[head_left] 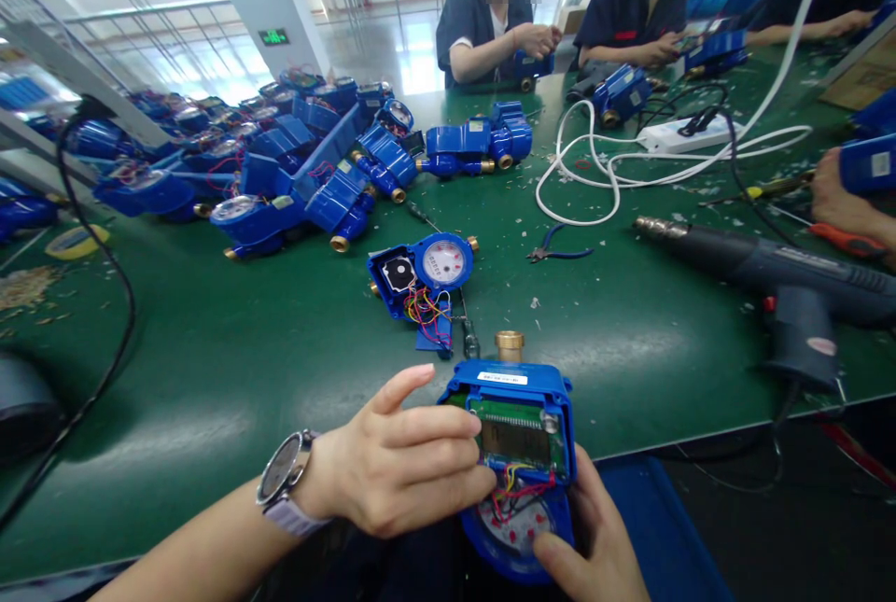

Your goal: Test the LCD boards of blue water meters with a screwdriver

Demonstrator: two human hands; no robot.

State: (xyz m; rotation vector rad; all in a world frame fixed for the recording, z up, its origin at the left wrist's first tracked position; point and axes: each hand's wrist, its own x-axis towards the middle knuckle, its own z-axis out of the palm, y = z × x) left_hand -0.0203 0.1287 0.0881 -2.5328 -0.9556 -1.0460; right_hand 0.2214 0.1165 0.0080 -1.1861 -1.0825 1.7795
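Note:
At the near table edge, a blue water meter (pixel 516 376) with an uncovered circuit board and display (pixel 514 439) is held up. Red, yellow and black wires run between the board and the round dial (pixel 514 523). My right hand (pixel 595 537) grips the meter from the right, thumb over the dial. My left hand (pixel 413 457), wearing a watch (pixel 284 467), has its fingers extended against the left side of the board housing; its thumb points up and away. Beyond them lies another opened water meter (pixel 420 275) with loose wires, a screwdriver (pixel 470 338) beside it.
Many blue meters (pixel 280 154) are piled at the back left. Pliers (pixel 560 254), a heat gun (pixel 770 266) and a power strip (pixel 690 133) with white cable lie on the right. Co-workers (pixel 483 33) handle meters across the table; another person's hand (pixel 833 196) is at far right.

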